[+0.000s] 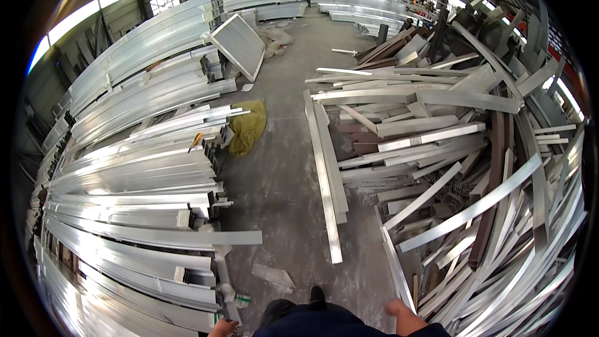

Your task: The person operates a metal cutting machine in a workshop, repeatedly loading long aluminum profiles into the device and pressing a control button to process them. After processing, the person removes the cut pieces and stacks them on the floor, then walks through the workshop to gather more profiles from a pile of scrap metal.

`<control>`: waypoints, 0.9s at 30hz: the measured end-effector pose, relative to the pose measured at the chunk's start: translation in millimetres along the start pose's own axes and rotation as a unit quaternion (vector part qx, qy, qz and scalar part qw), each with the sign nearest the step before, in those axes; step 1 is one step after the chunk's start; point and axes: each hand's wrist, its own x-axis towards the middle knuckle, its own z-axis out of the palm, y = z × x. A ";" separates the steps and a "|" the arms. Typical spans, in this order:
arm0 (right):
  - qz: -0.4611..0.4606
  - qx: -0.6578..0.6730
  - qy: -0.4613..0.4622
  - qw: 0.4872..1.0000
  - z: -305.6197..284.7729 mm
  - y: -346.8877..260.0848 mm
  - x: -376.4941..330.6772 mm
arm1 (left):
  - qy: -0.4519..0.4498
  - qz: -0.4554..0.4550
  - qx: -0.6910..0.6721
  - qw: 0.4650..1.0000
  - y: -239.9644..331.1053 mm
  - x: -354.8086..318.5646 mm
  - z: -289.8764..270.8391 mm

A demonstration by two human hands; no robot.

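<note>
Right hand [399, 310] low at frame bottom, touching the near end of a thin aluminium strip [397, 268] at the edge of the loose scrap pile [474, 168] — grip can't be confirmed. Left hand [223, 327] barely in view beside the stacked profiles [137, 175] — open or closed, can't tell. Concrete floor [281, 168] between.

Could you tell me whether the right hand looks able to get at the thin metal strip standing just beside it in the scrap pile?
Probably yes. The right hand sits low at the edge of the scrap pile, with the thin metal strip right next to it. Nothing lies between them.
</note>
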 end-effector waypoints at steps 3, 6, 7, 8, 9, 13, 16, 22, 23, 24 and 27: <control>0.004 0.318 0.076 0.945 -118.4 -118.7 78.8 | 0.039 0.042 0.024 0.998 59.3 25.2 -11.5; -0.095 0.342 0.123 0.927 -229.5 -253.9 130.5 | 0.027 0.024 0.015 0.999 125.6 68.2 -22.9; -0.119 0.353 0.123 0.920 -262.4 -281.1 148.0 | 0.032 0.038 0.006 0.999 155.6 86.6 -30.0; -0.127 0.360 0.109 0.918 -283.7 -306.9 172.6 | 0.026 0.034 0.005 0.999 182.3 108.2 -39.8; -0.136 0.368 0.094 0.915 -303.2 -332.9 196.2 | 0.020 0.030 0.005 0.999 208.9 129.3 -48.9; -0.098 0.208 0.134 0.964 -332.2 -356.0 285.8 | -0.011 0.021 0.013 1.000 321.7 222.5 -101.9; 0.056 0.149 -0.060 0.985 -355.5 -371.0 303.3 | -0.027 -0.002 0.020 0.999 404.3 292.3 -164.2; 0.207 0.376 -0.050 0.902 -430.2 -387.2 358.7 | 0.083 0.197 0.059 0.975 710.8 397.4 -304.9; 0.225 0.380 -0.046 0.896 -440.3 -398.5 373.8 | 0.020 0.187 -0.015 0.982 784.3 377.7 -327.9; 0.226 0.374 -0.052 0.898 -461.4 -425.4 400.0 | 0.052 0.216 0.008 0.975 810.6 407.6 -353.8; 0.205 0.338 -0.054 0.917 -527.6 -509.2 500.0 | 0.120 0.306 0.020 0.944 927.5 484.3 -416.4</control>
